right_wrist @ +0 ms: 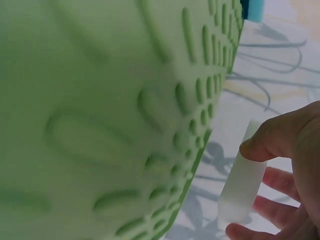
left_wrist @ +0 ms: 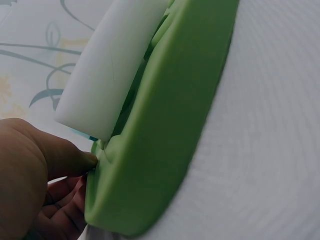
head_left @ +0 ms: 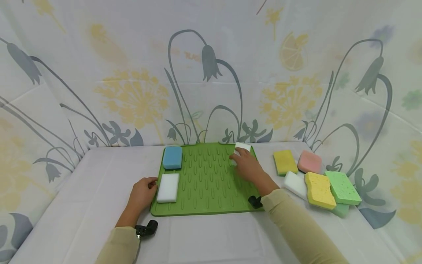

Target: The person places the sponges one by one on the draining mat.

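A green ridged mat point(head_left: 207, 183) lies on the table. My left hand point(head_left: 141, 194) pinches its left edge; in the left wrist view the thumb point(left_wrist: 75, 157) presses on the rim, with fingers curled beside and below it. Near the mat's far right corner my right hand point(head_left: 248, 167) holds a white sponge point(head_left: 243, 146). The right wrist view shows this white sponge point(right_wrist: 242, 187) between thumb and fingers. Another white sponge point(head_left: 168, 188) lies at the mat's left side, close to my left hand. Behind it, at the far left corner, sits a blue sponge point(head_left: 172, 157).
Right of the mat is a loose group of sponges: a dark yellow one point(head_left: 285, 162), a pink one point(head_left: 310, 162), a white one point(head_left: 295, 184), a yellow one point(head_left: 319, 190) and green ones point(head_left: 343, 187), some overlapping. A patterned cloth point(head_left: 211, 73) hangs behind the white-covered table point(head_left: 204, 238).
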`<state>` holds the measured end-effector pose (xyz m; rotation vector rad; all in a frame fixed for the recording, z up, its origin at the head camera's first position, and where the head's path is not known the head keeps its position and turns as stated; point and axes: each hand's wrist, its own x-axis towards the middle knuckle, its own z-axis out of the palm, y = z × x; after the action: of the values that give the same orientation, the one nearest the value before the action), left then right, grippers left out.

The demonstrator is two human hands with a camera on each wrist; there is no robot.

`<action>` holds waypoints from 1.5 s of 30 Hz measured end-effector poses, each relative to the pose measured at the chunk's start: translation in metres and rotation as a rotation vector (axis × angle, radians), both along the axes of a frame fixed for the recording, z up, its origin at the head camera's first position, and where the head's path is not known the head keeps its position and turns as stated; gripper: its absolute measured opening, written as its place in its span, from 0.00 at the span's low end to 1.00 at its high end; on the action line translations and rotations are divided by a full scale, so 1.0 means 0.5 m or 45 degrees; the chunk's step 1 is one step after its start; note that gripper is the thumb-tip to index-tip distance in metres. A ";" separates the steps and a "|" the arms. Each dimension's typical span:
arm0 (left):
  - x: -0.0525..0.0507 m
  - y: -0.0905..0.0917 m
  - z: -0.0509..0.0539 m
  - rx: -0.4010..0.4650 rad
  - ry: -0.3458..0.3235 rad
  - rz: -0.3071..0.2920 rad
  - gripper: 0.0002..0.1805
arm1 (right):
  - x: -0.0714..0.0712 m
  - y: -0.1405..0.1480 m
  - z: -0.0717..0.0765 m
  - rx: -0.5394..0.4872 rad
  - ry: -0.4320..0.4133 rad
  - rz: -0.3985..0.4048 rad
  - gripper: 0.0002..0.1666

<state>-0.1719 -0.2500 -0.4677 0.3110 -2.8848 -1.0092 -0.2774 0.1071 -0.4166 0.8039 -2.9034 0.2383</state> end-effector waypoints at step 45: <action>-0.003 0.001 -0.001 0.008 0.007 0.006 0.20 | 0.005 -0.213 -0.006 -0.027 -0.061 0.197 0.26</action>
<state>-0.1734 -0.2494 -0.4680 0.3147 -2.8754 -1.0166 -0.2747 0.0008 -0.4194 1.0339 -2.8798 0.3070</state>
